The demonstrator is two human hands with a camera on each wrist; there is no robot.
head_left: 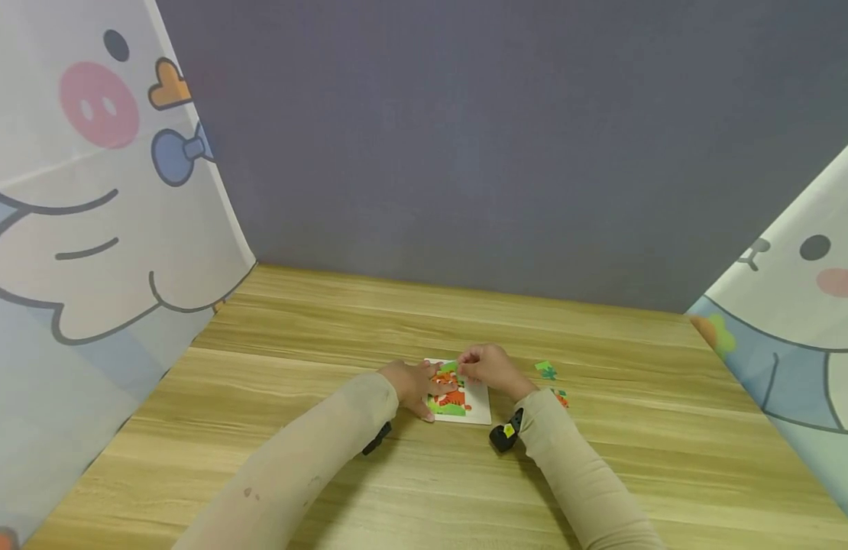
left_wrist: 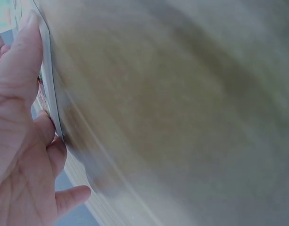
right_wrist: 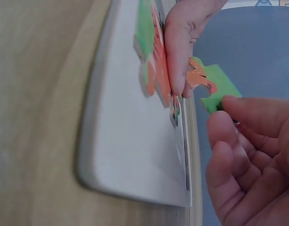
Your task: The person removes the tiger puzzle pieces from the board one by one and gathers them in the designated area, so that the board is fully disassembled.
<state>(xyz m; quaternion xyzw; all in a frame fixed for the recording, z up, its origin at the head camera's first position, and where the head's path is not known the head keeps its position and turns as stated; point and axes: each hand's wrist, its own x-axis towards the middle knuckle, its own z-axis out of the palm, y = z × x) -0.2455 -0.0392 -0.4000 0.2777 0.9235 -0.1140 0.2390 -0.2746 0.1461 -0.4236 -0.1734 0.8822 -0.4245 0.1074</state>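
A white puzzle board [head_left: 480,405] lies on the wooden table, partly filled with joined pieces that show an orange tiger [head_left: 453,399] on green. My left hand [head_left: 413,388] rests on the board's left side with its fingers spread, some of them over the picture. In the left wrist view the thumb [left_wrist: 22,61] lies along the board's edge. Above the upper right of the board, my right hand [head_left: 491,368] pinches a green and orange puzzle piece [right_wrist: 219,84] between thumb and finger. In the right wrist view that piece is raised off the board.
Right of the board lie a green loose piece [head_left: 545,370] and an orange one [head_left: 562,399], the latter close to the right sleeve. Black wrist devices [head_left: 504,437] sit under both forearms. A dark grey panel [head_left: 438,153] stands behind the table [head_left: 300,321], with cartoon-printed cloths at both sides.
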